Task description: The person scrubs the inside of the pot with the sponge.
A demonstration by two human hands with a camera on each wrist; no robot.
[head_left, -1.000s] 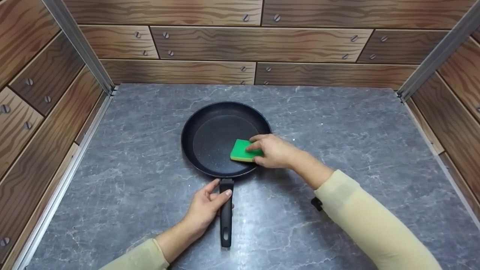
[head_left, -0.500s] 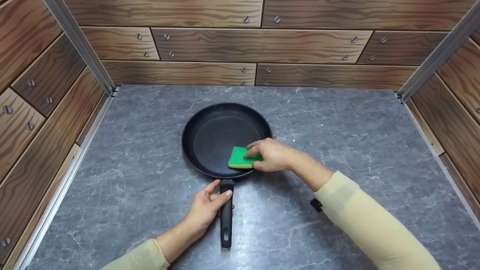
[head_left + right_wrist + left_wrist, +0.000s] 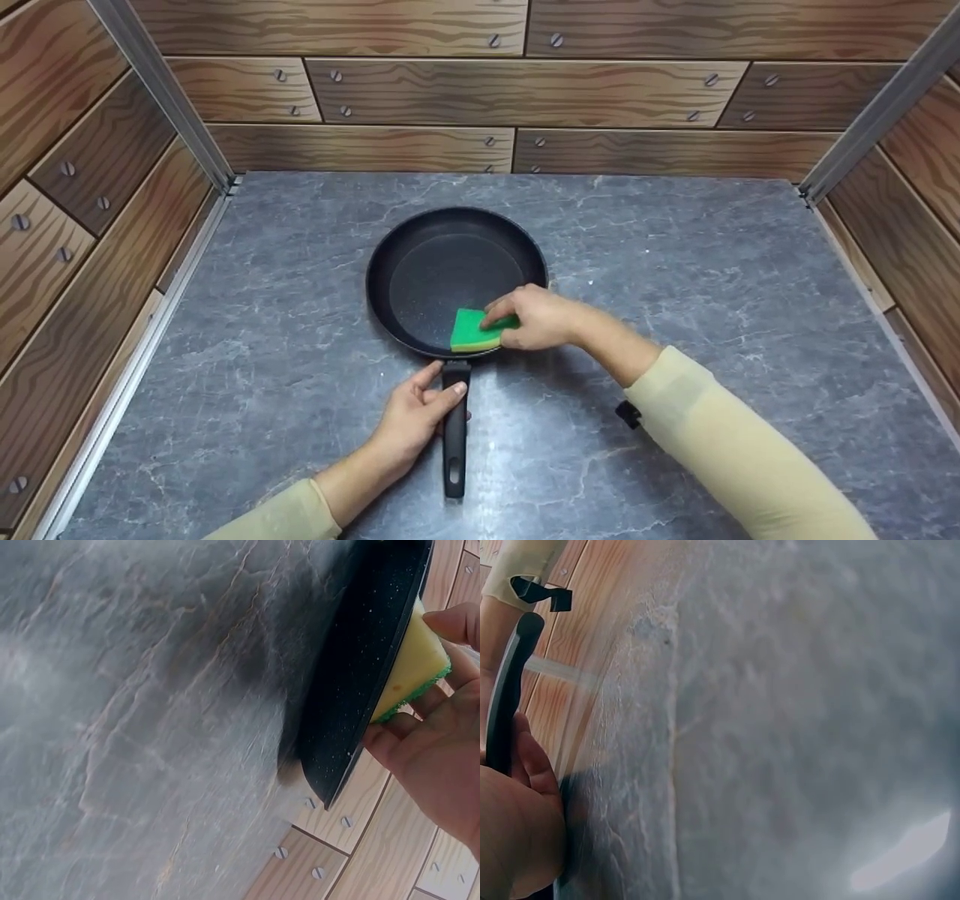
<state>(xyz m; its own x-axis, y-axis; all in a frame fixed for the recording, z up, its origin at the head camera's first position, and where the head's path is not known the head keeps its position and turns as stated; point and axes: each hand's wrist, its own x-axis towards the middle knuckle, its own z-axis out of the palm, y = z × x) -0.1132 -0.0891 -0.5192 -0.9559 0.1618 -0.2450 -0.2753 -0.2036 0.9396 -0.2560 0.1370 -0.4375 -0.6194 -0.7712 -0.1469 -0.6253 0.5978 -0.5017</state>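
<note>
A black frying pan (image 3: 435, 270) sits on the table, its handle (image 3: 454, 457) toward the person. My left hand (image 3: 409, 420) grips the handle near the pan, thumb on top; in the left wrist view the handle (image 3: 508, 690) rises from between the fingers. My right hand (image 3: 536, 319) holds a sponge (image 3: 471, 328), green on top and yellow below, at the near right inside of the pan. In the right wrist view the yellow side of the sponge (image 3: 416, 664) shows above the pan's rim, with the thumb on one side and the fingers on the other.
The grey marbled table (image 3: 262, 300) is bounded by wood-patterned walls (image 3: 420, 90) at the back and sides, with metal posts (image 3: 161, 90) at the corners. A small black clip (image 3: 628, 414) hangs at the right sleeve.
My right hand has drawn the sponge toward the person and slightly left along the pan's inside, nearing the handle end. The left hand keeps its grip on the handle.
</note>
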